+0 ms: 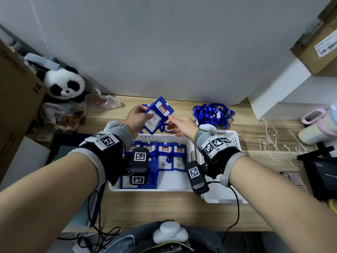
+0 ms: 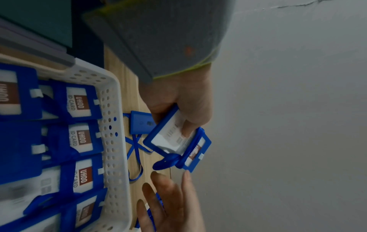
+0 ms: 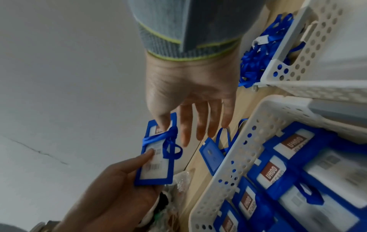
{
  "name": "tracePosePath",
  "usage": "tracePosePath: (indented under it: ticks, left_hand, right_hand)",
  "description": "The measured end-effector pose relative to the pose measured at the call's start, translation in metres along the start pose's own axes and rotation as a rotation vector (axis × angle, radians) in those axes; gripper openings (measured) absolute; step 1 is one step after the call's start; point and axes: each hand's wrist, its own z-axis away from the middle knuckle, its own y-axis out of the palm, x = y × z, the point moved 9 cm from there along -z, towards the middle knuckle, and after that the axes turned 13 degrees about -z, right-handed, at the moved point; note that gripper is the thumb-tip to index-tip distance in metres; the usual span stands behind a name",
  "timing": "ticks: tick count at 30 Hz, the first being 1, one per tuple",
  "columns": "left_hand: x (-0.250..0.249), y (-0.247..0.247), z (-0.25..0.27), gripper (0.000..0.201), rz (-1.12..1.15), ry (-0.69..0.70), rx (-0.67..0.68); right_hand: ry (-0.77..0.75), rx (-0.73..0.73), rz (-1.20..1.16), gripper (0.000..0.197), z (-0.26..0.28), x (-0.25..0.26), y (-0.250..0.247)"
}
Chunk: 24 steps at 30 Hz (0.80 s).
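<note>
Head view: reaches both forearms forward over the white basket (image 1: 158, 138). Grips the blue badge holder (image 1: 160, 114) in the left hand (image 1: 137, 116), thumb laid across the card face, fingers curled behind. Holds it tilted in the air, above the table (image 1: 182, 212) and just beyond the basket's far rim. Meets its right edge with the right hand (image 1: 182, 125), thumb and forefinger at the frame. Lanyard pile (image 1: 213, 114) on the table, near the right hand.

Left wrist view: looks along the left hand (image 2: 178, 97) to the badge holder (image 2: 170, 141), with the thumb pressed on the white card and the palm wrapped round the near end in a firm grasp. Blue lanyard (image 2: 170, 160) bound round the far end. Touches the far corner with one fingertip of the right hand (image 2: 170, 204), fingers straight and spread, blurred. Second holder (image 2: 141, 124) flat on the table, just beside the basket (image 2: 113, 125).

Right wrist view: spreads the right hand (image 3: 190, 94) with fingers straight and apart, thumb tip resting on the badge holder (image 3: 157, 166) near its brown label. Unclenched, nothing curled round. Clasps the lower end in the left hand (image 3: 119, 188), thumb on the card. Lanyard (image 3: 168, 141) crossed round the middle, one loop hanging. Second holder (image 3: 210, 157) beside the basket (image 3: 238, 157).
</note>
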Motion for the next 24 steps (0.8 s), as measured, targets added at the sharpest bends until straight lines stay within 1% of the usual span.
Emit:
tracePosePath:
  ticks: [4, 6, 8, 9, 11, 12, 15, 16, 18, 20, 21, 24]
  left_hand:
    - [0.009, 0.009, 0.005, 0.026, 0.037, -0.032, 0.084]
    - [0.016, 0.011, 0.007, 0.024, -0.006, -0.079, 0.143]
    - [0.025, 0.01, 0.011, 0.019, -0.101, -0.139, 0.21]
    - [0.03, 0.009, 0.012, 0.017, -0.149, -0.161, 0.246]
    - [0.04, 0.008, 0.014, 0.017, -0.214, -0.184, 0.299]
    - [0.046, 0.005, 0.015, 0.016, -0.239, -0.194, 0.307]
    - [0.064, -0.006, 0.014, 0.009, -0.331, -0.237, 0.286]
    - [0.069, -0.008, 0.014, 0.01, -0.358, -0.25, 0.28]
    - [0.077, -0.009, 0.015, 0.005, -0.41, -0.272, 0.291]
    - [0.085, -0.005, 0.018, 0.009, -0.463, -0.293, 0.307]
    - [0.089, -0.001, 0.021, 0.011, -0.489, -0.308, 0.323]
    - [0.1, 0.008, 0.026, 0.026, -0.55, -0.345, 0.368]
  right_hand:
    - [-0.025, 0.024, -0.118, 0.025, 0.001, 0.003, 0.008]
    - [-0.005, 0.015, -0.154, 0.027, 0.001, 0.001, 0.008]
    - [0.042, 0.021, -0.151, 0.028, 0.003, -0.004, 0.007]
    - [0.077, 0.034, -0.139, 0.025, 0.004, -0.009, 0.007]
    - [0.178, 0.074, -0.078, 0.015, 0.006, -0.021, 0.008]
    - [0.248, 0.095, -0.034, 0.013, 0.007, -0.031, 0.009]
    - [0.453, 0.136, 0.111, 0.018, 0.012, -0.066, 0.011]
    - [0.509, 0.153, 0.149, 0.018, 0.015, -0.077, 0.012]
    - [0.591, 0.184, 0.218, 0.025, 0.018, -0.098, 0.014]
    - [0.654, 0.201, 0.297, 0.039, 0.02, -0.115, 0.014]
    - [0.682, 0.211, 0.333, 0.04, 0.022, -0.121, 0.014]
    - [0.703, 0.226, 0.41, 0.041, 0.026, -0.13, 0.015]
